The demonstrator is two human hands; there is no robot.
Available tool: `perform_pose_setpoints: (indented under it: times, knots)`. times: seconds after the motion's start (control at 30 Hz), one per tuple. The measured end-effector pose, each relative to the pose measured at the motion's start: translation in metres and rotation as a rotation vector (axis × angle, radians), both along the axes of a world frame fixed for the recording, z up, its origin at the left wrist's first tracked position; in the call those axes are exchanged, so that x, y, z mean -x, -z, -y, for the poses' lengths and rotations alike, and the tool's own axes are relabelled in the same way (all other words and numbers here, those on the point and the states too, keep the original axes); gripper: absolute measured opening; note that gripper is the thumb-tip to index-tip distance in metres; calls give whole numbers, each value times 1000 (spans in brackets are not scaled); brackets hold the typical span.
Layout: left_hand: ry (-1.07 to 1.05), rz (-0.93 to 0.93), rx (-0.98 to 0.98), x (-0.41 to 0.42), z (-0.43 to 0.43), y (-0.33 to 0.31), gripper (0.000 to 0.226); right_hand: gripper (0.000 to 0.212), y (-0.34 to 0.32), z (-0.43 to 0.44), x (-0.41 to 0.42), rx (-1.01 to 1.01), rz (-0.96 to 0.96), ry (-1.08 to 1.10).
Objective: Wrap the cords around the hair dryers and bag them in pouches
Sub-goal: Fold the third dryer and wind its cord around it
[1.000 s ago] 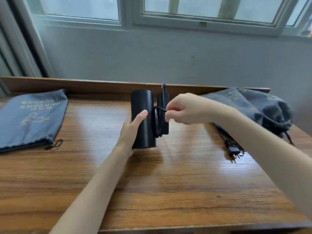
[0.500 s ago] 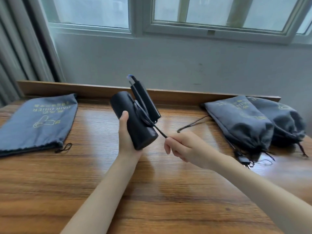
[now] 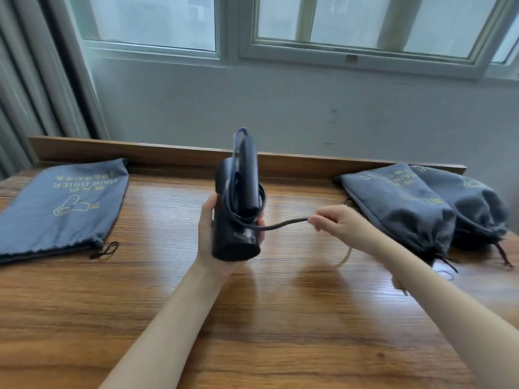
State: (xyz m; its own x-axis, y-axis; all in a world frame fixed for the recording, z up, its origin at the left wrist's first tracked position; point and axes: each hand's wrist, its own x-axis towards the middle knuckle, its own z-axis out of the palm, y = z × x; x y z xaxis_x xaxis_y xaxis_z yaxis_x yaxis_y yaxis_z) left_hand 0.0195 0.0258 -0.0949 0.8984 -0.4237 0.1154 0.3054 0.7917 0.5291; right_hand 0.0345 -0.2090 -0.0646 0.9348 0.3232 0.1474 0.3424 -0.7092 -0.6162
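Note:
A black folded hair dryer (image 3: 234,240) is held upright above the middle of the wooden table (image 3: 252,318), its handle folded up against the barrel. My left hand (image 3: 209,234) grips the barrel from the left, fingertips showing on its right side. The black cord (image 3: 283,223) loops around the barrel and handle, then runs right to my right hand (image 3: 339,227), which pinches it. A flat, empty grey pouch (image 3: 63,209) printed "HAIR DRIER" lies at the left. The cord's far end is blurred below my right wrist.
Two filled grey drawstring pouches (image 3: 398,209) (image 3: 474,211) lie side by side at the right, cords trailing toward the table edge. A raised wooden ledge (image 3: 140,153) runs along the back, under the wall and window. A curtain hangs at the far left.
The dryer went from tilted left to upright. My right hand carried the cord out to the right, and another loop now lies around the barrel and handle.

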Motion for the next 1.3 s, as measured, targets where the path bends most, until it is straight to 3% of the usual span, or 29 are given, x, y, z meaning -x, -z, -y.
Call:
perform_pose_setpoints:
  times: [0.1, 0.33, 0.47, 0.63, 0.8, 1.0, 1.17, 1.3]
  knots:
    - [81, 128, -190, 7, 5, -3, 52, 35, -17, 15, -10, -193, 26, 171]
    - [229, 217, -641, 7, 3, -4, 76, 23, -41, 9, -23, -281, -164, 64]
    - [161, 422, -942, 8, -5, -13, 61, 40, -52, 16, -23, -228, -461, 13]
    - [105, 493, -1079, 8, -5, -15, 59, 27, -71, 19, -15, -164, -483, -31]
    - [-6, 413, -1063, 5, -1, -14, 57, 24, -89, 2, -2, 70, -209, 36]
    - [-171, 265, -1043, 2, 6, -11, 20, 21, -84, -32, 10, 237, 12, 41]
    - [-322, 66, -873, -3, 4, -4, 66, 28, -63, -57, 29, 276, 124, 7]
    - [-384, -44, -682, -5, 8, 0, 67, 34, -42, -69, 39, 333, 133, -3]
